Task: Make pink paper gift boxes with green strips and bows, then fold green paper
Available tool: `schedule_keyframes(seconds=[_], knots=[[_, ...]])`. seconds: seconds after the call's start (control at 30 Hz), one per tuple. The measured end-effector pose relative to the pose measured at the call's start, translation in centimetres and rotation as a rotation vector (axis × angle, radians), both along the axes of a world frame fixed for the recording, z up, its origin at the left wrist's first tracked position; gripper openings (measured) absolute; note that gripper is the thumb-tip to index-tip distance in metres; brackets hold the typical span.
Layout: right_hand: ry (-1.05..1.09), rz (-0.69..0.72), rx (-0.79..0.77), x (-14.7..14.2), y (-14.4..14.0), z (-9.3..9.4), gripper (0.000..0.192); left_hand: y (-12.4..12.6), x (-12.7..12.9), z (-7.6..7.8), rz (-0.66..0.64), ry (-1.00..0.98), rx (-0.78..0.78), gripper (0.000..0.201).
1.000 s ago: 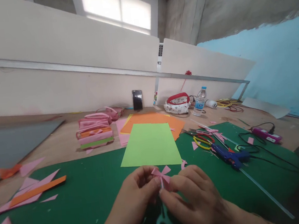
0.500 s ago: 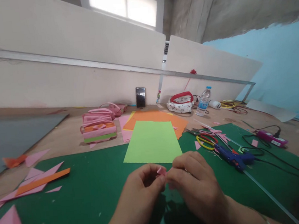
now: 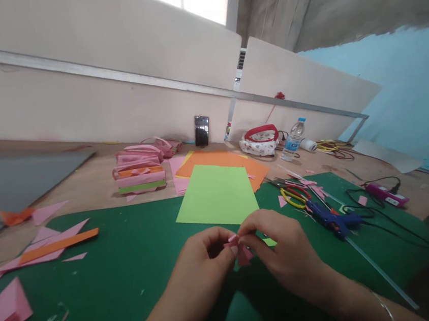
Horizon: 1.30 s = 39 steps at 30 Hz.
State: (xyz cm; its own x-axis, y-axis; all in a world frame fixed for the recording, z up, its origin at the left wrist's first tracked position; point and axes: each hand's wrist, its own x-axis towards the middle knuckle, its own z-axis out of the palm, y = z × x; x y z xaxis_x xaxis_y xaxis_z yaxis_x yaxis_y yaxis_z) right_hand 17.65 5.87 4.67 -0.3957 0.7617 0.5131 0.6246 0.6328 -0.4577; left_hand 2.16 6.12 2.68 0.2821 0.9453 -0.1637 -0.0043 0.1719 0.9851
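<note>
I see a dark green cutting mat (image 3: 134, 271) across the table, a light green paper sheet (image 3: 217, 195) lying on its far edge. My left hand (image 3: 204, 263) and right hand (image 3: 286, 255) meet above the mat, fingertips of both pinched together on a small folded pink paper bow (image 3: 241, 251). Blue glue gun (image 3: 333, 219) lies to the right.

free: bare green mat (image 3: 134, 271) at 9 o'clock of the hands | blocked: green sheet (image 3: 218, 196) at 12 | glue gun (image 3: 333, 219), scissors (image 3: 295, 195), cables at 2 | pink scraps (image 3: 47, 244) far at 9
</note>
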Motion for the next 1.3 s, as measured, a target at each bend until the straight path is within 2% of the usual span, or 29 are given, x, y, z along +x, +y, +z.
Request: schedule_keyframes(seconds=[0.27,0.5,0.9,1.03,1.3], knots=[[0.010,-0.018,-0.060,0.0,0.0,-0.1,0.013,-0.3,0.3,-0.2,0.024,0.006,-0.094,0.020],[0.021,-0.019,-0.103,0.0,-0.2,-0.1,0.014,0.0,0.2,-0.2,-0.015,0.039,-0.137,0.024],[0.057,-0.024,-0.134,0.1,-0.1,-0.4,0.014,-0.6,0.2,0.7,-0.024,-0.087,-0.197,0.020],[0.056,-0.032,-0.134,0.1,-0.2,-0.3,0.014,-0.6,0.2,0.6,-0.034,-0.025,-0.183,0.028],[0.074,-0.045,-0.198,0.0,-0.3,0.1,0.016,-0.7,0.3,0.5,-0.049,-0.017,-0.203,0.024]])
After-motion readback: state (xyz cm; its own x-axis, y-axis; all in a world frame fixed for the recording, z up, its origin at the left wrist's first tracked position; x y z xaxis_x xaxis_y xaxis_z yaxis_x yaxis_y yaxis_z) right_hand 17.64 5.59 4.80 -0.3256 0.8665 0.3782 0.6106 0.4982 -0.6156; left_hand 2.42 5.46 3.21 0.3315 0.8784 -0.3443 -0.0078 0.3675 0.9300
